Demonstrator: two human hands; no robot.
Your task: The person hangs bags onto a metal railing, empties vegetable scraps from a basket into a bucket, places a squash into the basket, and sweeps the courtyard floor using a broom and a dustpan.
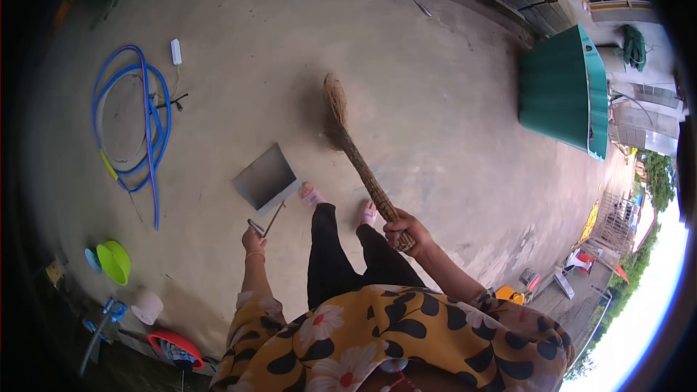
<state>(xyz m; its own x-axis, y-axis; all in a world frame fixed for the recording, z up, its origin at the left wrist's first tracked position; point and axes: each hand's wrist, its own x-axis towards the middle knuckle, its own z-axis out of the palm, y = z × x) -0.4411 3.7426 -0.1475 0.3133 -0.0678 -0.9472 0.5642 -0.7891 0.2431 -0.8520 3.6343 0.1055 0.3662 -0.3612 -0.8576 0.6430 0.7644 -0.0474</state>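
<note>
My right hand (pixel 408 232) is wrapped round the handle of a straw broom (pixel 367 174). The broom slants up and away to the left, its frayed bristle head over the concrete; whether it touches the ground I cannot tell. My left hand (pixel 255 241) is closed on the thin handle of a metal dustpan (pixel 267 180). The pan hangs or rests in front of my left foot, its wide mouth facing away from me. Pink sandals (pixel 312 194) are on my feet, between the two tools.
A coiled blue hose (pixel 168 127) lies at the left, with a white power strip (pixel 176 51) beside it. Lower left stand a lime-green basin (pixel 114 262) and a red basin (pixel 176 341). A large green tub (pixel 555 91) stands at the right. Dark specks dot the far concrete.
</note>
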